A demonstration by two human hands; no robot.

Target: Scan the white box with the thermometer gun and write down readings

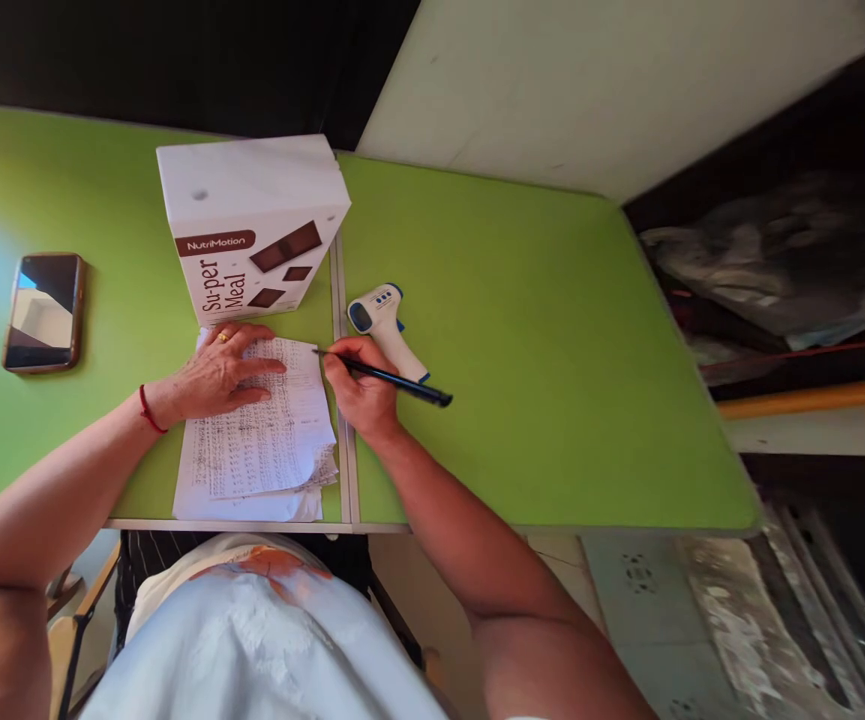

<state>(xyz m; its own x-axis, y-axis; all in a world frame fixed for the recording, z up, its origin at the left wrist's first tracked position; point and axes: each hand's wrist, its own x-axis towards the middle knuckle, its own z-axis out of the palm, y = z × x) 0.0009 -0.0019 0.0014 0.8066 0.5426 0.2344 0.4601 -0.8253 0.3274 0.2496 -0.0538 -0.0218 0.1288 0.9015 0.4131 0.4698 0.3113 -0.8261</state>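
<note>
My left hand [226,372] lies flat with fingers spread on the upper part of a stack of paper sheets [282,440] covered in handwriting. In my right hand [364,388] is a black pen [402,381], gripped between thumb and fingers. Its tip is at the top right edge of the sheets; whether it touches the paper I cannot tell. Just beyond my right hand, a white and blue infrared thermometer [389,335] lies on the table. Behind the papers stands a white box [252,190] printed "NutriMotion Su-per Meal".
A smartphone [43,313] lies face up at the left of the green folding table [537,380]. The table's metal seam [348,450] runs beside the papers. A pale wall [552,90] stands behind the table, and plastic-wrapped items [784,260] sit beyond its right edge.
</note>
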